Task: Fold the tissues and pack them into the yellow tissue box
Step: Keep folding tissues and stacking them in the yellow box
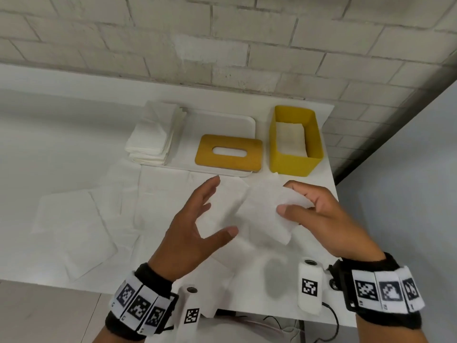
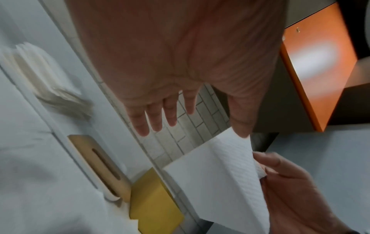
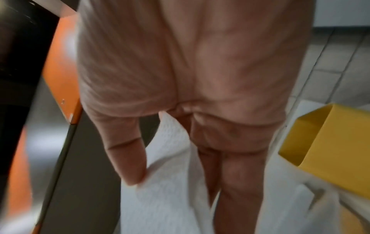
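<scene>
My right hand [image 1: 300, 203] pinches a folded white tissue [image 1: 284, 219] between thumb and fingers, held above the table in front of the yellow tissue box [image 1: 294, 159]. The same tissue [image 2: 220, 182] shows in the left wrist view, and in the right wrist view the tissue [image 3: 170, 158] lies under my thumb. The box [image 3: 328, 150] stands open with a white tissue [image 1: 290, 137] lying inside. My left hand [image 1: 210, 214] hovers just left of the held tissue with fingers spread, holding nothing. The yellow slotted lid [image 1: 228, 153] lies on a white tray [image 1: 222, 120].
A stack of unfolded tissues [image 1: 153, 134] sits at the tray's left end. Several flat tissues [image 1: 74, 231] lie spread over the white table. A brick wall [image 1: 222, 45] stands close behind. The table's right edge [image 1: 332, 149] runs just beyond the box.
</scene>
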Demonstrator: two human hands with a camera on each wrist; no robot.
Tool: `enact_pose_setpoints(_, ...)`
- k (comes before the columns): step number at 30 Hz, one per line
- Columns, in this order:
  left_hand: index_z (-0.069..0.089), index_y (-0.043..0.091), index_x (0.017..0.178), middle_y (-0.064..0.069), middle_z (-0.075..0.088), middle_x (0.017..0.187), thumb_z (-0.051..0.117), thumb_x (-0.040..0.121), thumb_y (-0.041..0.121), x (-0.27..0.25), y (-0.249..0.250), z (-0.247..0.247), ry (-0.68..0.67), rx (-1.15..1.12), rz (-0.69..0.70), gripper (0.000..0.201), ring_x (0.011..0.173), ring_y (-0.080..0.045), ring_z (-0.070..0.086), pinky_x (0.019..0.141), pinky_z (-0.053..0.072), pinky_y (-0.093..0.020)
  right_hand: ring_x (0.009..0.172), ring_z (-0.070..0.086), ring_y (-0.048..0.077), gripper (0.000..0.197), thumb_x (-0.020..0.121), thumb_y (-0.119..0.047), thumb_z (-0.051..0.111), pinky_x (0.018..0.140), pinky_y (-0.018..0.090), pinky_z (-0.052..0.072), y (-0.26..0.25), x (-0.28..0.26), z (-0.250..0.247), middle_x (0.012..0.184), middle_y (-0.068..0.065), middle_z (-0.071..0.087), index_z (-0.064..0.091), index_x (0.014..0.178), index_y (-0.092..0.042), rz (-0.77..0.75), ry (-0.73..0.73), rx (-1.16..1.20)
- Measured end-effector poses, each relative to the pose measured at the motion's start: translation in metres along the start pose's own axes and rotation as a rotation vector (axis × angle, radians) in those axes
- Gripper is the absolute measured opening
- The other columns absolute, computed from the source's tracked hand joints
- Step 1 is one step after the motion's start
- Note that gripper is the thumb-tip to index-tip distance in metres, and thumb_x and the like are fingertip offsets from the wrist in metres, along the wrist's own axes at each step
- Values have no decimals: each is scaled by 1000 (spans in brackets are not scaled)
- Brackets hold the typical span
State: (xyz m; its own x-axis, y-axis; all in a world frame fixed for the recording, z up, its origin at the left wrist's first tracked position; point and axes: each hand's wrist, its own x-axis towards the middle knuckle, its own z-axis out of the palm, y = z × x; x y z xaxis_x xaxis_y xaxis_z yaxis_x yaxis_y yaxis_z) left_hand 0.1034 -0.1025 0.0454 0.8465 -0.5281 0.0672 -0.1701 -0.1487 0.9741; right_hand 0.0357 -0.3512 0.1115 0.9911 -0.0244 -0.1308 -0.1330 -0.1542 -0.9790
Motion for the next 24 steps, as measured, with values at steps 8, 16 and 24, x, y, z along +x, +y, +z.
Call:
enact_pose_setpoints(8,67,38,92,12,67,74,70,97,22,1,-6,9,75,24,-116,16,69,-10,63,70,49,-27,89,71,44,8,95,-12,69,71,48,55,20,27,38,94,14,76,71,98,-19,67,125,103)
enact_pose_setpoints(16,34,35,157,8,56,149,72,92,31,3,-15,2,-268,-198,-211,75,137,-14,55,114,45,-40,78,72,30,20,95,-22,69,60,30,58,25,46,84,87,17,70,58,112,-26,57,172,106)
enact_pose_setpoints(24,53,16,145,-11,69,133,59,83,71,22,-30,-10,-65,-673,-435,83,115,-25,68,97,57,-38,111,71,22,43,98,-41,50,85,37,60,33,57,84,119,5,74,48,139,-29,125,-18,332)
